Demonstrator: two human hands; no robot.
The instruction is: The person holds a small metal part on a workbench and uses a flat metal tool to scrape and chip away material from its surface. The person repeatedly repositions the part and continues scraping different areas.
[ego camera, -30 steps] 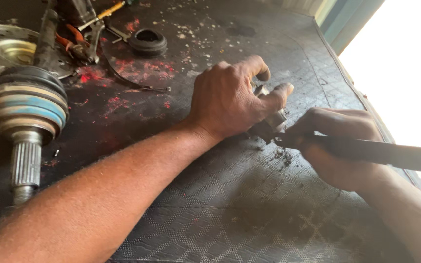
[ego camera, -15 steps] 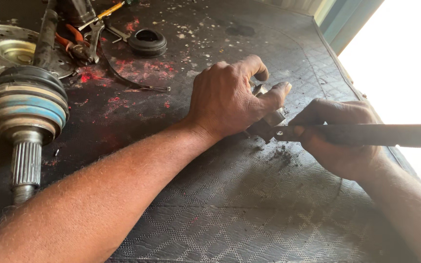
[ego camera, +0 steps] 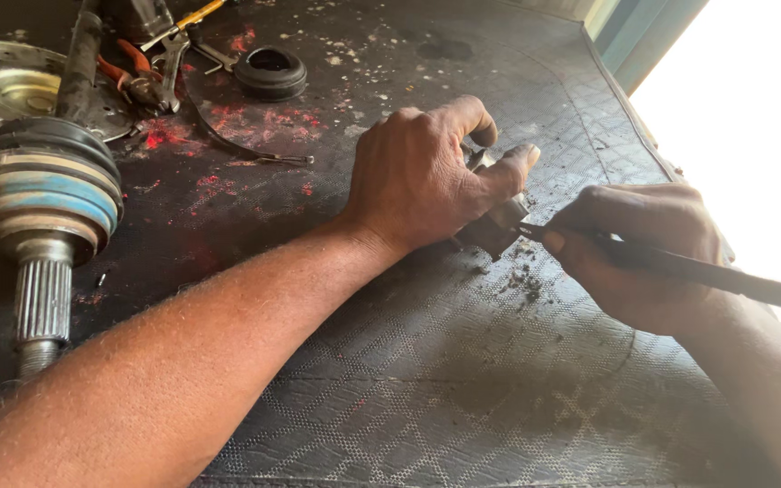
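My left hand (ego camera: 431, 176) is closed around a small grey metal part (ego camera: 499, 220) and presses it onto the dark patterned mat (ego camera: 463, 389). My right hand (ego camera: 648, 258) grips a long dark tool (ego camera: 734, 280), its tip touching the part's lower right side. Dark crumbs of dirt (ego camera: 522, 278) lie on the mat just below the part. Most of the part is hidden under my fingers.
A drive-shaft joint with a splined stub (ego camera: 42, 212) lies at the left. Behind it are a metal disc (ego camera: 6, 86), red-handled pliers (ego camera: 133, 77), a black rubber ring (ego camera: 270, 70) and a thin curved band (ego camera: 237, 149). The mat's right edge (ego camera: 630, 108) meets a bright opening.
My right hand and the tool have shifted slightly against the part, the handle tilting a little lower. My left hand keeps its hold in the same place.
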